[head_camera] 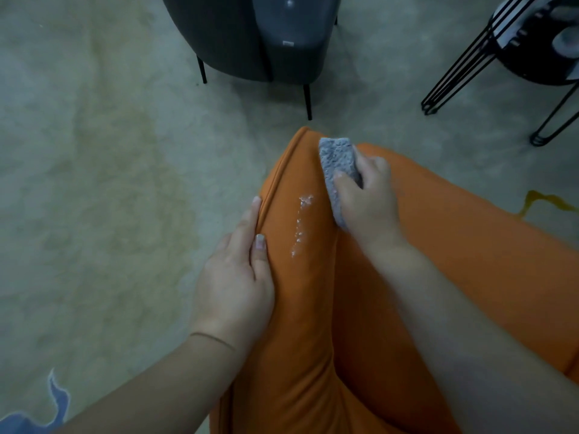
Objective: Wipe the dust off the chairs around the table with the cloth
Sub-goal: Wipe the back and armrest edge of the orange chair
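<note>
Carpeted floor, orange chair (313, 308), folded cloth (336, 161)

Both forearms are bare, sleeveless; a thin thread bracelet (213, 337) circles the left wrist; fingernails look pale-polished.

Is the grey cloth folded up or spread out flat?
Folded up. The grey fuzzy cloth is a thick pad gripped in the right hand, pressed on the orange fabric chair.
</note>
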`<state>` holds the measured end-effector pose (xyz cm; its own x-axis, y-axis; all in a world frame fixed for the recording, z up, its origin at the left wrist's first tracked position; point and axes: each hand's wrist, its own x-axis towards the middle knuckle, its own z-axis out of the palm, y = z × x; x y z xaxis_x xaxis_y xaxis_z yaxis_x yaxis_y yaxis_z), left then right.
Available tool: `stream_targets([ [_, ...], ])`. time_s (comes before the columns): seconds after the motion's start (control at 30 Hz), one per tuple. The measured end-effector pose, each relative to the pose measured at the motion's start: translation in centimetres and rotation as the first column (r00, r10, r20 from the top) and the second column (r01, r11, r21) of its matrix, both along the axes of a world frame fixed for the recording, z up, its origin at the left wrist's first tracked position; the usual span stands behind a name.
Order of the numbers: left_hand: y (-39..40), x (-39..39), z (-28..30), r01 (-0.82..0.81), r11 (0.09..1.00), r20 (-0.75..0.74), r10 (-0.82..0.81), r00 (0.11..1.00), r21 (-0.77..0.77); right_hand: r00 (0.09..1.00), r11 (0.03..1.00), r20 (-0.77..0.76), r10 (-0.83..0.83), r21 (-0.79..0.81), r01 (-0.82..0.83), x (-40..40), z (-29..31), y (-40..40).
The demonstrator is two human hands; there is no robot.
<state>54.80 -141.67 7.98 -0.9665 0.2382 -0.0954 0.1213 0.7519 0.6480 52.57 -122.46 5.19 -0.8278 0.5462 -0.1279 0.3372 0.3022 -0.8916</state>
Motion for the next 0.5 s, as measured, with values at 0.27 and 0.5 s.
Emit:
stream_targets([
  [0.27, 0.0, 0.1, 0.1, -0.004, 1.0, -0.017, 0.004, 1.0, 0.001, 0.99, 0.994, -0.139, -0.026, 0.106, 0.041, 0.7, -0.1, -2.0],
  [0.5, 0.1, 0.0, 0.0, 0.001, 1.0, -0.035, -0.001, 0.999, -0.02, 0.979, 0.997, -0.204, -0.002, 0.077, 0.018, 3.5, 0.1, -5.3],
])
